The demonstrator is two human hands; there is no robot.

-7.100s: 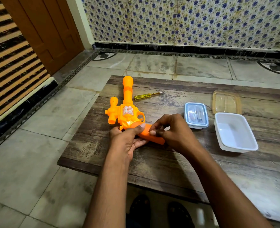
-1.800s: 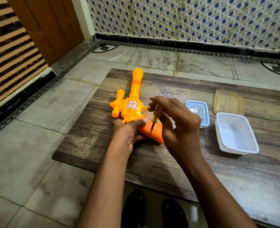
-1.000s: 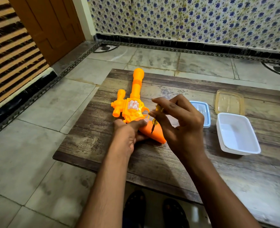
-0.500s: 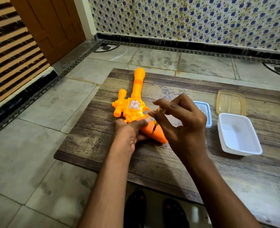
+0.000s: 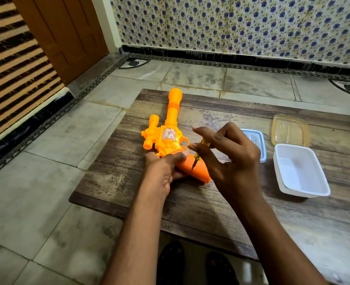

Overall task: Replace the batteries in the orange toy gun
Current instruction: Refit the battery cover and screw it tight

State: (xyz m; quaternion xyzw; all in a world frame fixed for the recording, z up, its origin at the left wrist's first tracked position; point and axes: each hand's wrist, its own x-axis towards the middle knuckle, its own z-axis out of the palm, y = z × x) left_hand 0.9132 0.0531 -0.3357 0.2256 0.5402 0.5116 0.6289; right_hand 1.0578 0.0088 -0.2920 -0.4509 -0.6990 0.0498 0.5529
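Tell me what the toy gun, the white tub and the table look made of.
Toy gun: moulded plastic, glossy orange, with soft highlights and rounded moulded shapes.
White tub: likely thin plastic, smooth and slightly shiny, with rounded corners.
Table: wood or wood-look laminate, matte and worn; plank lines and a knot show.

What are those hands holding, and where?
Right hand pinches the screwdriver by its yellow handle; left hand grips the orange toy gun at its grip.
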